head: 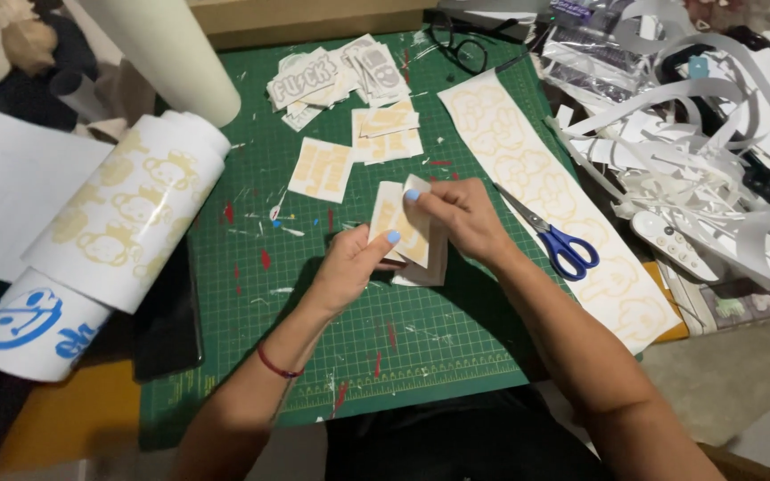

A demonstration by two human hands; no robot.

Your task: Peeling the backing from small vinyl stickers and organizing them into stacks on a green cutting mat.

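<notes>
Green cutting mat point(251, 338) takes up most of the desk, and the person is working right in the middle of it. Both hands are on a small stack of cut sticker sheets point(410, 233), white backing with pale yellow designs. The left hand point(349, 267) holds the stack from below, thumb pressed on the front card, while the right hand point(461, 214) pinches the top edge with thumb and forefinger, like it's peeling or separating the front piece. The stack sits just above the mat, tilted up toward the person.

Progress-wise, I'd say it's somewhere in the middle. Done: a loose pile of cut stickers point(331, 76) at the top of the mat, plus a few yellow squares point(321, 167) lying singly just above the hands. Left to do, as far as I can judge: a long uncut strip of yellow designs point(528, 169) runs diagonally on the right side, and a fat roll of printed vinyl point(126, 214) lies on the left edge, with a second roll with blue print point(33, 325) below it. So plenty of material remains.

Blue-handled scissors point(556, 239) rest on the strip just beside the right wrist, nobody touching them. A heap of white offcut strips point(706, 134) is piled on the far right, and a pair of black glasses point(456, 40) sits at the top edge. Tiny scraps are scattered all over the mat.
</notes>
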